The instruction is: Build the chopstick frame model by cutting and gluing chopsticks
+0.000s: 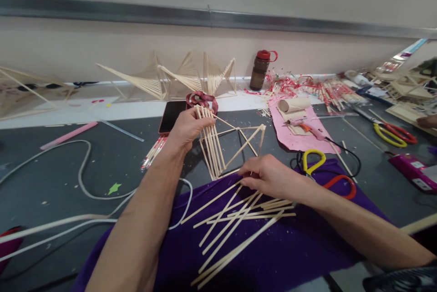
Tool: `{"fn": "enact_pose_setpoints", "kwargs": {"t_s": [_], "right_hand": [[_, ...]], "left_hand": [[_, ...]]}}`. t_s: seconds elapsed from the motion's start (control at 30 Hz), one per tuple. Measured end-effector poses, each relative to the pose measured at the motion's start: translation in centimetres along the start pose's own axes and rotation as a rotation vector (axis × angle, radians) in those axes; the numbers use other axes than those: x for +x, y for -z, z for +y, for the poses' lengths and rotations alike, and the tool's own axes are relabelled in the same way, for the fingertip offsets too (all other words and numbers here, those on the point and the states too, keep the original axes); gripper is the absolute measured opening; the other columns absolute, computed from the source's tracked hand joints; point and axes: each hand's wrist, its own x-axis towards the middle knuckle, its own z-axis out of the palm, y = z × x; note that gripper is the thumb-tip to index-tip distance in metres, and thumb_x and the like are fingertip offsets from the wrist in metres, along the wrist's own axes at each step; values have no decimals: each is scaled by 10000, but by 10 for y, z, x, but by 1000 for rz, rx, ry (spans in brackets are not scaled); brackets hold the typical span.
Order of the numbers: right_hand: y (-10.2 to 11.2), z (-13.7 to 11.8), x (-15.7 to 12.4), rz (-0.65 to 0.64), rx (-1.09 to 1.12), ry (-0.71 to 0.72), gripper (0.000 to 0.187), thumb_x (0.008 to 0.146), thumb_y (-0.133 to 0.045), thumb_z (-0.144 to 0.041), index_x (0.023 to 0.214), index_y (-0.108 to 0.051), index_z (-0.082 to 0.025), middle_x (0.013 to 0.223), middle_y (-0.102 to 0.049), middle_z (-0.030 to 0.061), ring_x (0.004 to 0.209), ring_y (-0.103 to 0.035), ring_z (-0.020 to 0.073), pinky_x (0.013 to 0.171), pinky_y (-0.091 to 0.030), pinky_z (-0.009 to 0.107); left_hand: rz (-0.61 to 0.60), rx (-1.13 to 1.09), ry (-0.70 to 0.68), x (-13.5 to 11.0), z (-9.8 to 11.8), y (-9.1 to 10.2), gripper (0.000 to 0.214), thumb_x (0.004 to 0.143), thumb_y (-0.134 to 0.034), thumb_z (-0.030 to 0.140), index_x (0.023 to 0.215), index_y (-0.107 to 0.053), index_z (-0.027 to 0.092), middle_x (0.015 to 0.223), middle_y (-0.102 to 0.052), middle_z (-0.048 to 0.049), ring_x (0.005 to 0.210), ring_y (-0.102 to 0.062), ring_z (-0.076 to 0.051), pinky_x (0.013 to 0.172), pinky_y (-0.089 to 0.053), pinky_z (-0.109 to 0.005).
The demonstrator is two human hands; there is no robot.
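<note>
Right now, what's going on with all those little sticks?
The person's left hand is holding a small stick frame by its slatted side. The right hand has its fingertips by the ends of loose sticks on a purple cloth; whether it grips one isn't clear. A pink glue gun lies farther back on a pink sheet, with neither hand on it.

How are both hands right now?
Left hand: closed on the pale angular wooden frame.
Right hand: at loose thin pale wooden sticks; grip cannot be told.
</note>
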Motion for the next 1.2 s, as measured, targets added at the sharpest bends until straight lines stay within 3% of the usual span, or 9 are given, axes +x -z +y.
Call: {"fn": "enact_pose_setpoints", "kwargs": {"t_s": [0.17, 0.3, 0.43, 0.57, 0.7, 0.83, 0.97, 1.1, 1.2], "right_hand": [[8, -4, -26, -1, 8, 42, 153, 819, -523, -170, 869, -660, -125, 786, -648, 49, 723, -577, 125, 668, -420, 213], [18, 9, -48, 70, 105, 10, 140, 809, -526, -170, 845, -657, -135, 770, -642, 26, 682, -583, 97, 629, -427, 177], [47, 53, -69, 252, 156, -266, 179, 813, -485, -238, 792, -640, -149, 646, -614, -8, 548, -580, 94, 522, -422, 181], [90, 119, -83, 467, -289, -686, 307, 849, -383, -325, 866, -652, -179, 781, -663, 11, 681, -608, 117, 576, -406, 192], [112, 173, -81, 513, -442, -863, 284, 763, -502, -346, 927, -655, -170, 939, -668, 81, 841, -594, 198, 621, -376, 236], [108, 203, -64, 453, -441, -921, 231, 693, -581, -358, 816, -669, -183, 845, -678, 74, 789, -602, 198, 596, -362, 232], [110, 214, -55, 444, -396, -935, 195, 639, -625, -343, 748, -672, -188, 784, -682, 64, 778, -610, 208, 594, -365, 233], [122, 217, -61, 523, -306, -912, 250, 698, -564, -340, 841, -672, -165, 808, -688, 76, 780, -621, 202, 575, -378, 221], [126, 215, -68, 562, -177, -859, 225, 747, -505, -286, 822, -651, -131, 701, -681, 62, 619, -621, 141, 513, -383, 189]], "left_hand": [[-43, 50, -14, 0, 2, 2, 251, 556, -707, 211, 792, -668, 136, 732, -636, -4, 660, -549, -134, 647, -415, -251], [-11, 72, 65, 3, 6, 3, 276, 560, -736, 225, 812, -657, 143, 782, -647, -7, 728, -565, -150, 694, -427, -269], [11, 90, 102, 6, 8, 2, 269, 547, -748, 231, 795, -659, 176, 752, -643, 19, 719, -560, -142, 691, -431, -268], [20, 98, 123, 6, 9, 1, 252, 550, -748, 252, 781, -661, 204, 765, -664, 25, 763, -574, -159, 709, -435, -280], [11, 107, 128, 4, 12, 0, 225, 553, -750, 258, 759, -664, 228, 757, -670, 52, 783, -574, -152, 745, -432, -277], [23, 117, 136, 5, 12, 2, 250, 529, -766, 273, 753, -664, 228, 738, -669, 57, 784, -572, -152, 753, -432, -275], [20, 106, 136, 8, 7, 6, 317, 504, -775, 303, 787, -665, 212, 739, -675, 31, 773, -577, -176, 734, -442, -298], [22, 146, 104, 11, 1, 9, 303, 527, -763, 287, 798, -663, 195, 754, -669, 28, 764, -574, -167, 740, -437, -285], [7, 161, 91, 12, -1, 11, 287, 555, -752, 279, 814, -663, 193, 780, -666, 26, 771, -574, -162, 743, -435, -279]]}}
